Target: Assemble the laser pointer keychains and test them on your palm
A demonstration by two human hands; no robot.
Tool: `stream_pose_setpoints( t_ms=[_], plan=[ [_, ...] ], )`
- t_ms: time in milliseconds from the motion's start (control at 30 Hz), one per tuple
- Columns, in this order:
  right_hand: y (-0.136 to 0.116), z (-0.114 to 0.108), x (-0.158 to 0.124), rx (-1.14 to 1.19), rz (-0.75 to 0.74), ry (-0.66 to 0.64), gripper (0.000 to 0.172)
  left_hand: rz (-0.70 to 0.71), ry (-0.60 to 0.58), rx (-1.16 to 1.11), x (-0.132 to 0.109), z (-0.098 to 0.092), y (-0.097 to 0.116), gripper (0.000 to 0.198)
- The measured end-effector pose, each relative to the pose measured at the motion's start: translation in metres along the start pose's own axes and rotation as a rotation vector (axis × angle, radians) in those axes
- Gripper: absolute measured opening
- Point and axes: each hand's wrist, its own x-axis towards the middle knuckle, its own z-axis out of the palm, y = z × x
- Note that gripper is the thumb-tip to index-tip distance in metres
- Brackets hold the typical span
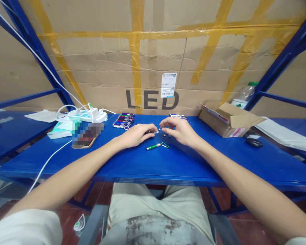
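Blue bench point(219, 156): L hand point(136, 135) & R hand point(180, 131) palms down, fingers curled over tiny parts point(160, 130), grip unclear.

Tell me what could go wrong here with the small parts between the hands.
1. The tiny loose parts lying between the left hand and right hand could get knocked and scatter across the blue table.
2. The green keychain light lies loose between the wrists; a forearm might sweep it toward the front edge.
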Motion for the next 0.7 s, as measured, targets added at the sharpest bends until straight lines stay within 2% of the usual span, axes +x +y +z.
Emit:
stream_pose_setpoints(
  t_ms=[333,700],
  plan=[
    [-0.0053,0.0014,-0.0005,-0.003,0.006,-0.017,0.013,0.015,0.017,0.010,0.0003,0.0011,-0.0027,0.025],
    [-0.0079,0.0054,-0.0031,-0.025,-0.060,-0.022,0.010,-0.017,0.040,0.004,0.0002,0.0005,0.0007,0.022]
  ],
)
